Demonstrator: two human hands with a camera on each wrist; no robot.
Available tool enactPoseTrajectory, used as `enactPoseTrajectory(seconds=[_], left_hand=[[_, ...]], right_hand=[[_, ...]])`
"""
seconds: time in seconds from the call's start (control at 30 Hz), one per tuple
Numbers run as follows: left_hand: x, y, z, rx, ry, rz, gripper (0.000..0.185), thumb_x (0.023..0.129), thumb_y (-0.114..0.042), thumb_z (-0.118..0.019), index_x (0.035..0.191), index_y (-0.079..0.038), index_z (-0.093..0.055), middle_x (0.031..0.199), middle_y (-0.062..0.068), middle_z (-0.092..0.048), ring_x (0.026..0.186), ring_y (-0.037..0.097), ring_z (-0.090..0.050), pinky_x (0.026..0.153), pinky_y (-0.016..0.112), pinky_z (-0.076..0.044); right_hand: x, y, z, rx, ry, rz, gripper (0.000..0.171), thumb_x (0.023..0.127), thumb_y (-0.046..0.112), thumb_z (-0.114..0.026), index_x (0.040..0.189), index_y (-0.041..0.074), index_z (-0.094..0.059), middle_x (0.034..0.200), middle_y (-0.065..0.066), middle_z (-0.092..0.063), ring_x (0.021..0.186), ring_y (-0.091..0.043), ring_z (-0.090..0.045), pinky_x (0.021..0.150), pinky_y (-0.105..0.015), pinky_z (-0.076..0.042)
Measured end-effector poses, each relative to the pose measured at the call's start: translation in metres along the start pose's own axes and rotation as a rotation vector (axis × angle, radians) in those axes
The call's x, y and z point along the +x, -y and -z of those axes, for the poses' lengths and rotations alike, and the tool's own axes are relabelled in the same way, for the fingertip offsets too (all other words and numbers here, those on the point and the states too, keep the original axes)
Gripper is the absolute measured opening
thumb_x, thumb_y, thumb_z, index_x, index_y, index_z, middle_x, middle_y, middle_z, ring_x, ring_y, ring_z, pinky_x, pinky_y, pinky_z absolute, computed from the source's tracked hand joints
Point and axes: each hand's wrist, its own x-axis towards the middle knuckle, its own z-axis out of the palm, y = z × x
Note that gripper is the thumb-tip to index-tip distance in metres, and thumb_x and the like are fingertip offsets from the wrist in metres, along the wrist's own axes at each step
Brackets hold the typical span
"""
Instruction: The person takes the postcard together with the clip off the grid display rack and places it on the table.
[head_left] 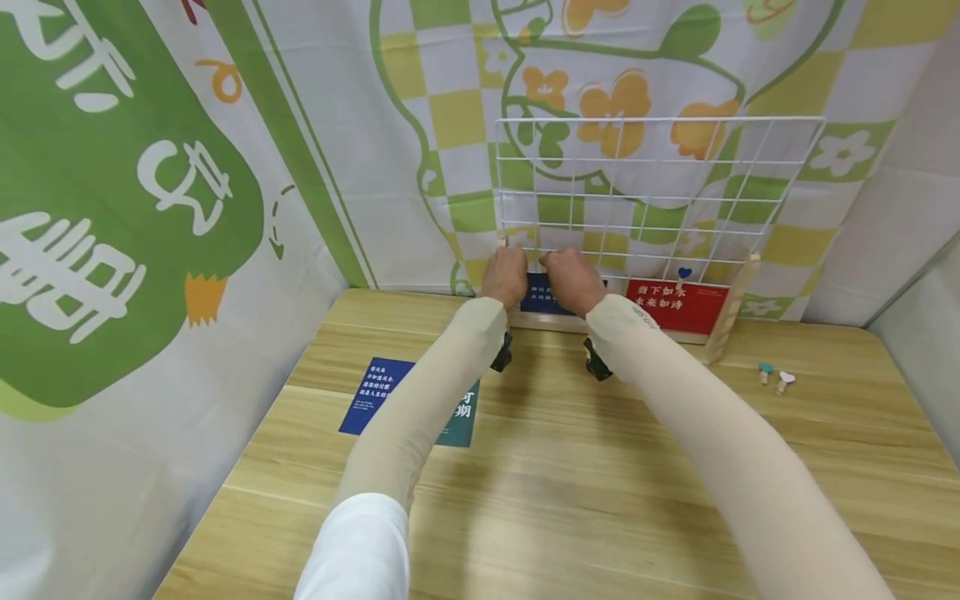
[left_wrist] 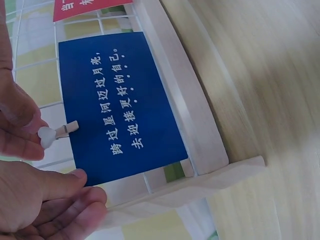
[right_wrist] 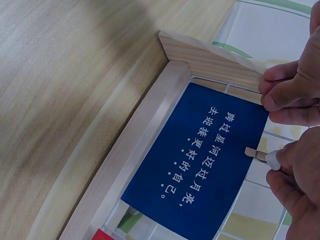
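Note:
A dark blue card with white lettering stands against a white wire grid set in a wooden base. My left hand pinches the card's upper corner near the wooden side piece. Between the thumb and fingers of my right hand is a small wooden clothespin topped by a white heart. The clothespin's tip overlaps the card's top edge about midway along. From the head view, both hands cover part of the card and hide the clothespin.
Beside the blue card, a red card stands on the rack under a clothespin with a blue heart. Two more cards, blue and green, lie at left, partly under my left sleeve. Teal and white-heart clothespins lie at right.

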Motion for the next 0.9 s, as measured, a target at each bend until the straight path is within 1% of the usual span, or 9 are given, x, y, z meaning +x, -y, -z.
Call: enactPoseTrajectory(seconds=[0.1, 0.27, 0.4, 0.57, 0.7, 0.8, 0.9], left_hand=[[0.0002, 0.002, -0.0025, -0.002, -0.021, -0.005, 0.015, 0.095, -0.004, -0.056, 0.095, -0.003, -0.071, 0.106, 0.013, -0.073, 0.102, 0.029, -0.069, 0.09, 0.038, -0.056], [0.0003, 0.0028, -0.0043, 0.018, -0.033, -0.02, 0.017, 0.096, -0.005, -0.055, 0.095, -0.004, -0.072, 0.105, 0.013, -0.073, 0.101, 0.029, -0.07, 0.089, 0.038, -0.056], [0.0008, 0.0023, -0.0059, 0.03, -0.04, -0.01, 0.017, 0.097, -0.004, -0.054, 0.097, -0.003, -0.071, 0.105, 0.014, -0.073, 0.101, 0.029, -0.07, 0.087, 0.038, -0.057], [0.0012, 0.0012, -0.0061, 0.035, -0.041, 0.005, 0.015, 0.096, -0.004, -0.056, 0.097, -0.004, -0.071, 0.105, 0.013, -0.073, 0.099, 0.028, -0.07, 0.085, 0.037, -0.058], [0.0006, -0.0004, -0.0053, 0.04, -0.044, 0.01, 0.014, 0.096, -0.004, -0.057, 0.099, -0.004, -0.071, 0.105, 0.013, -0.073, 0.099, 0.027, -0.07, 0.085, 0.036, -0.058], [0.0005, -0.0011, -0.006, 0.055, -0.048, 0.01, 0.016, 0.097, -0.004, -0.055, 0.102, -0.004, -0.07, 0.107, 0.013, -0.073, 0.099, 0.027, -0.071, 0.084, 0.035, -0.059], [0.0008, -0.0014, -0.0079, 0.074, -0.058, 0.002, 0.017, 0.096, -0.003, -0.055, 0.102, -0.004, -0.071, 0.107, 0.013, -0.073, 0.098, 0.027, -0.071, 0.084, 0.035, -0.059]], right_hand=[[0.0013, 0.0006, -0.0027, -0.008, -0.004, -0.007, 0.02, 0.086, -0.011, -0.054, 0.094, -0.002, -0.07, 0.092, -0.021, -0.072, 0.09, -0.038, -0.069, 0.076, -0.048, -0.056], [0.0037, 0.003, -0.0051, -0.026, 0.004, -0.035, 0.022, 0.092, -0.008, -0.052, 0.099, -0.002, -0.071, 0.096, -0.02, -0.073, 0.092, -0.037, -0.07, 0.077, -0.046, -0.057], [0.0049, 0.0044, -0.006, -0.027, 0.022, -0.059, 0.023, 0.096, -0.006, -0.05, 0.103, -0.002, -0.072, 0.097, -0.02, -0.073, 0.093, -0.035, -0.07, 0.078, -0.044, -0.058], [0.0057, 0.0038, -0.0073, -0.036, 0.016, -0.063, 0.023, 0.095, -0.008, -0.051, 0.101, -0.002, -0.071, 0.096, -0.021, -0.073, 0.093, -0.036, -0.069, 0.078, -0.044, -0.058], [0.0067, 0.0033, -0.0063, -0.037, 0.004, -0.066, 0.023, 0.093, -0.01, -0.052, 0.098, -0.002, -0.072, 0.094, -0.02, -0.072, 0.091, -0.036, -0.069, 0.076, -0.044, -0.058], [0.0077, 0.003, -0.0058, -0.028, -0.004, -0.065, 0.023, 0.092, -0.011, -0.052, 0.096, -0.002, -0.073, 0.093, -0.019, -0.073, 0.089, -0.035, -0.07, 0.073, -0.042, -0.058], [0.0088, 0.0021, -0.0061, -0.015, -0.026, -0.066, 0.024, 0.092, -0.01, -0.051, 0.095, -0.002, -0.074, 0.093, -0.02, -0.073, 0.088, -0.036, -0.07, 0.073, -0.043, -0.058]])
